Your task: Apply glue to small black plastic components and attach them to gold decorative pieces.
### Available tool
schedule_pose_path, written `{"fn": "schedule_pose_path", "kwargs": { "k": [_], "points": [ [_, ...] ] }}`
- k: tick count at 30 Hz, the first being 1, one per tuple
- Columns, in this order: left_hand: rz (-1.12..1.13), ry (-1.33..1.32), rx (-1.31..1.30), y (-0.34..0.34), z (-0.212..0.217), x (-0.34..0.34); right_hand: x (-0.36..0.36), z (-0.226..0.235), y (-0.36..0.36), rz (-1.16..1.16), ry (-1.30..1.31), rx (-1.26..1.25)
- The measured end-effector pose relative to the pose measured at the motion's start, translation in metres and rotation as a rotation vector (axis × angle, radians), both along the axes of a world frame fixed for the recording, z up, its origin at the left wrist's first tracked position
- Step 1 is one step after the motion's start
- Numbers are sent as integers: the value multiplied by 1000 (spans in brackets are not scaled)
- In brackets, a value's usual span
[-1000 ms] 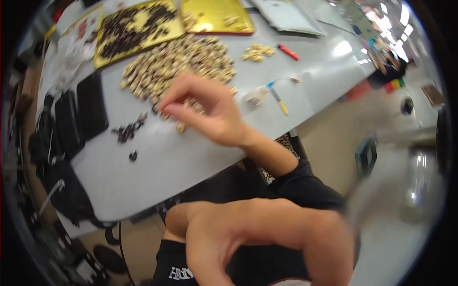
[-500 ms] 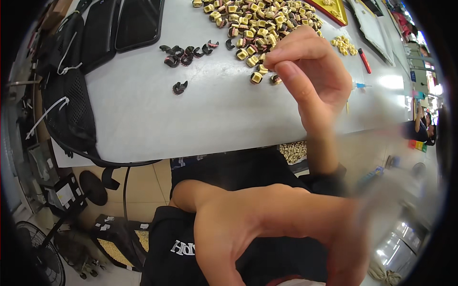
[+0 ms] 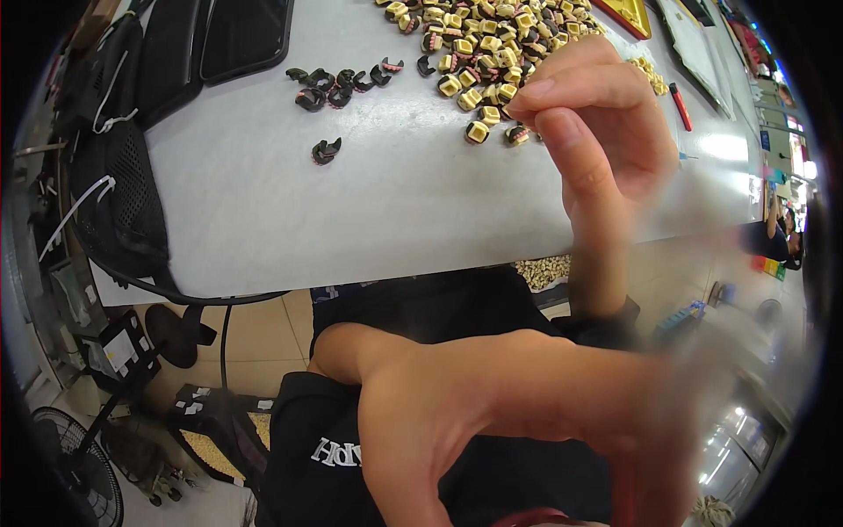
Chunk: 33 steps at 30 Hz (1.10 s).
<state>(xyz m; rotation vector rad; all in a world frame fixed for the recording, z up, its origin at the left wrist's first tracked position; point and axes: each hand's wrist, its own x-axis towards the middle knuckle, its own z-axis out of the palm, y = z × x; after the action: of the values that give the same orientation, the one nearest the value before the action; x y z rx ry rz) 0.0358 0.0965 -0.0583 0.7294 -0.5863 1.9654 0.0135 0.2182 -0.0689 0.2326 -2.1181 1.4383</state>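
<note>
My right hand (image 3: 615, 132) is raised over the right side of the table, its thumb and index finger brought together in a pinch. Anything between those fingertips is too small or hidden to make out. Behind it lies a heap of small cream-and-black pieces (image 3: 492, 53), some with pink, tooth-like fronts. Close to the camera, my left hand (image 3: 421, 395) curves across the lower middle; its fingers blur out at the right, so their grip is hidden. A loose cluster of black, claw-shaped pieces (image 3: 338, 88) sits left of the heap, with one black piece (image 3: 326, 151) apart from it.
Two black phone-like slabs (image 3: 248, 39) and a black mesh bag (image 3: 132, 198) occupy the table's left side. Right of the heap are a red pen-like tool (image 3: 680, 107), a yellow tray (image 3: 645, 26) and a white panel (image 3: 698, 57). A fan (image 3: 75, 474) stands lower left.
My right hand has shifted slightly right, keeping its pinch. The view has moved a little, and the left hand stays curved near the camera.
</note>
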Motion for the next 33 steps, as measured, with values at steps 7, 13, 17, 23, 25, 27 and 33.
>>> {"fn": "schedule_pose_path", "kwargs": {
  "k": [7, 13, 17, 23, 25, 27, 33],
  "points": [
    [-11, 3, -1, -6, 1, 1, 2, 1, 0, -10, -3, -9],
    [-10, 10, -5, -4, 0, 0, -1, -9, 13, 78, 70, 30],
    [-11, 19, -6, -5, 1, 1, 1, 2, 1, 29, 11, 16],
    [-6, 42, -9, -1, 4, 1, -1, -8, 14, 113, 62, 26],
    [-6, 46, -10, 0, 3, -2, 0, -8, 15, 118, 55, 36],
    [-7, 45, -11, -5, 4, 3, 1, -8, 14, 119, 48, 40],
    [-8, 46, -15, -1, 1, -5, 0, -7, 10, 88, 53, 65]
  ]
}}
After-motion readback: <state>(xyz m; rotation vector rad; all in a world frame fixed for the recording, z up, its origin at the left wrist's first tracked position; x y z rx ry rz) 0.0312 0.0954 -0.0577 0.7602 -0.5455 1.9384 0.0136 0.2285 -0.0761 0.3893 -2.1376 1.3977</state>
